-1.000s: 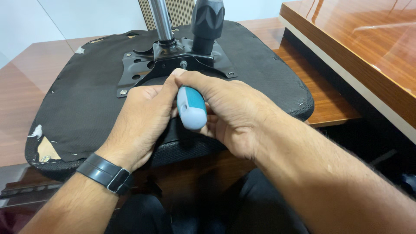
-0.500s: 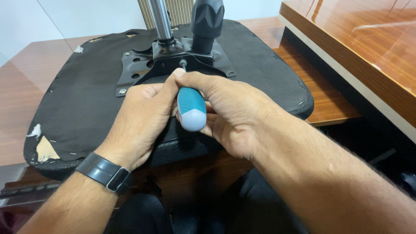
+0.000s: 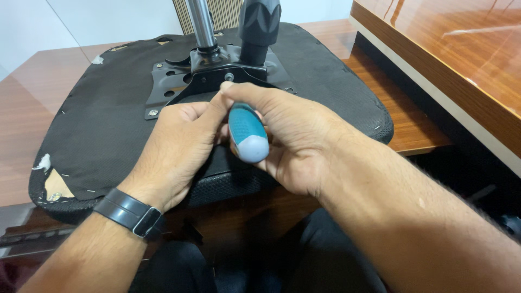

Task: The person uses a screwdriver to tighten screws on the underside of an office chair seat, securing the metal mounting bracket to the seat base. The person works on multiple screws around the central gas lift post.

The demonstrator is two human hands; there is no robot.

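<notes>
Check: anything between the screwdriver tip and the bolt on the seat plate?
Cannot tell fully. The right hand grips the teal-handled screwdriver, aimed at the black metal plate on the upturned seat. The left hand cups the shaft, hiding the tip. Nothing else visible sits in that path.

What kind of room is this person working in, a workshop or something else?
Probably an office or a home room rather than a workshop. An upturned office chair seat lies on a polished wooden table, a glossy wooden desk stands alongside, and the right hand grips a screwdriver.
</notes>
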